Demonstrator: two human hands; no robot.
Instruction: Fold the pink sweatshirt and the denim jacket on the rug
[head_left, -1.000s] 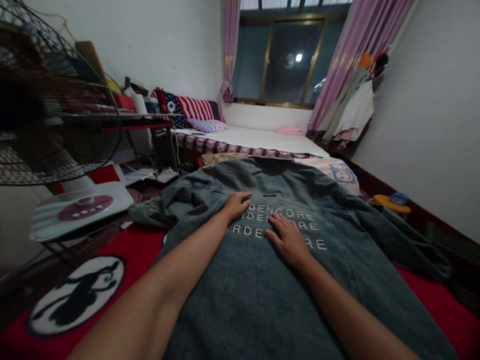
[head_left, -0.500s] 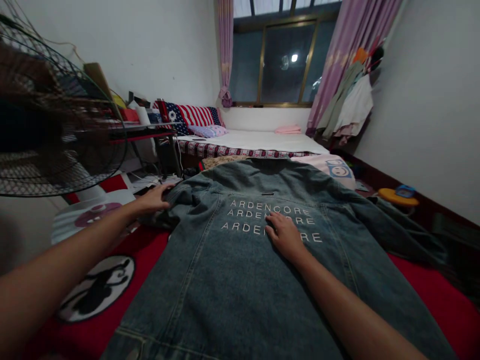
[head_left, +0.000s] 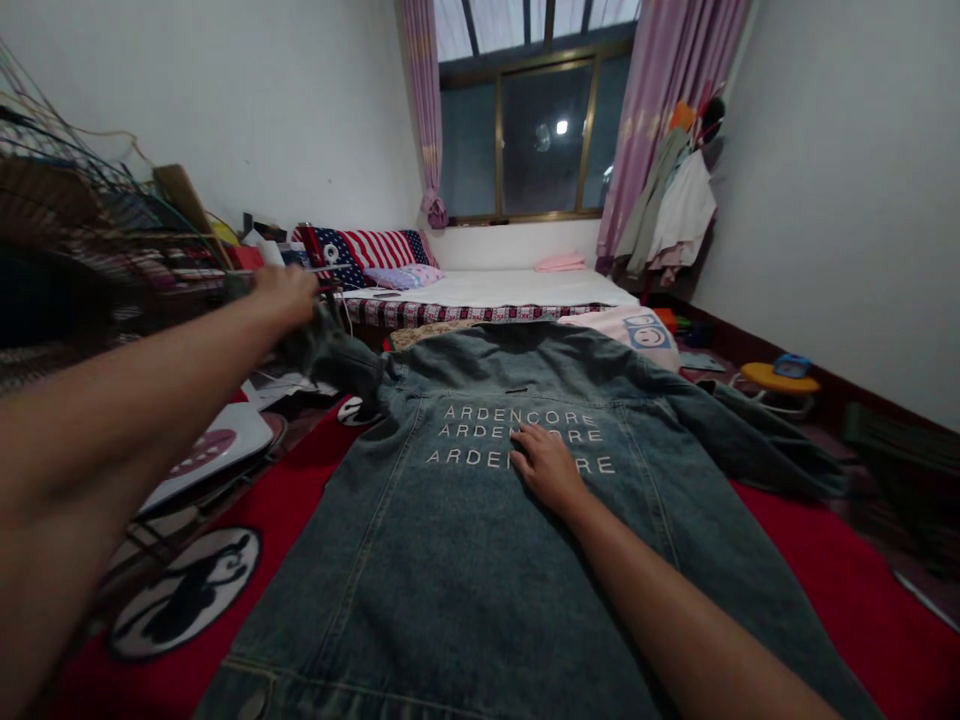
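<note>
A blue denim jacket lies spread out, its back facing up and white "ARDENCORE" lettering across it. My left hand, blurred by motion, is raised at the left with the jacket's left-side sleeve in its closed fingers. That sleeve hangs lifted between the hand and the shoulder seam. On the lettering rests my right hand, palm down with fingers loosely spread, pressing on the cloth. The other sleeve stretches out flat to the right.
Under the jacket is a red cloth with round black-and-white patches. A wire-caged fan stands close on the left, near my left arm. Beyond lie a bed and a pink cloth. A yellow stool stands at the right.
My left hand has risen up and away from beside the jacket's shoulder, lifting the sleeve with it. The right hand stays on the lettering. The view has shifted slightly.
</note>
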